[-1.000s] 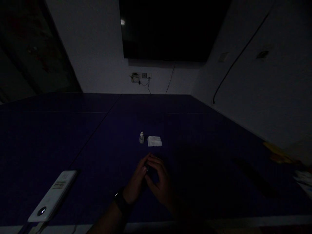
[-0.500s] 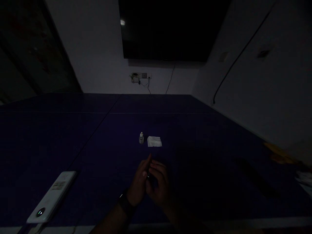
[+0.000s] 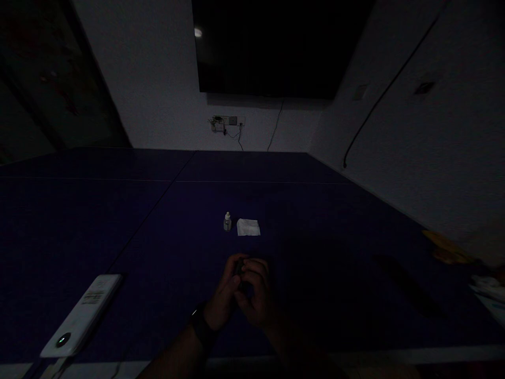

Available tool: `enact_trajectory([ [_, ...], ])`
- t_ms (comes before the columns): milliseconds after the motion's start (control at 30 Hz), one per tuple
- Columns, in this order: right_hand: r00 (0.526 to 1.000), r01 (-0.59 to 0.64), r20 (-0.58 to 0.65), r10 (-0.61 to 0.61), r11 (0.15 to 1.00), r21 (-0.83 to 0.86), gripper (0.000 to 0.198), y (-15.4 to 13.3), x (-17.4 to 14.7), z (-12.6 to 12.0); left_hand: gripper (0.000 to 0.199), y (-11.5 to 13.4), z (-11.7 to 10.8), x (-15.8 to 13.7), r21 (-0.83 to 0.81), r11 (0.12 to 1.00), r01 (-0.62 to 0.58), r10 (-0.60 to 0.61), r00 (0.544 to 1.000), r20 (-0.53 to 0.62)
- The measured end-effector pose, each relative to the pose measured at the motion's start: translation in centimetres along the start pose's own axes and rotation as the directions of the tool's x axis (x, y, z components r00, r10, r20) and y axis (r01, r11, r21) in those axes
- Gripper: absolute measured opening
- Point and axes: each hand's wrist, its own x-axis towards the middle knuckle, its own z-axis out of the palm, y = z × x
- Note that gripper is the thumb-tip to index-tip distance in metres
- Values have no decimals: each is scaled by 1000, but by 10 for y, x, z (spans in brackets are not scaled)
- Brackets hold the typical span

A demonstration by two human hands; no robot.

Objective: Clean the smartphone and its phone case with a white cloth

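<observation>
Dim blue flat worktop [image 3: 169, 237] spans the frame, and at lower centre left hand [image 3: 224, 295] and right hand [image 3: 257, 296] grasp between them a small dark object [image 3: 239, 267], long axis indistinct.

Clock positions are from the centre of view. At 12: one wall-mounted television [image 3: 282, 47]. At 2: two wall plates [image 3: 360, 92]. At 6: one white tissue [image 3: 248, 228]; two bare hands, left hand [image 3: 224, 295] and right hand [image 3: 257, 292]; one small dark object [image 3: 239, 266] between them, type indiscernible. At 7: one dropper bottle [image 3: 228, 223]; one wristwatch [image 3: 201, 325]. At 8: one white power bank [image 3: 82, 317].
</observation>
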Motion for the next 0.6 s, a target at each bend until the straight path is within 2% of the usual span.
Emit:
enact_trajectory([
  [367, 988, 132, -72, -134, 991, -27, 24, -1, 2, 10, 51, 15, 3, -4, 22, 1000, -16, 18, 997, -75],
  [600, 974, 187, -129, -185, 982, 2, 33, -3, -6, 18, 50, 15, 4, -14, 24, 999, -36, 38, 995, -88],
])
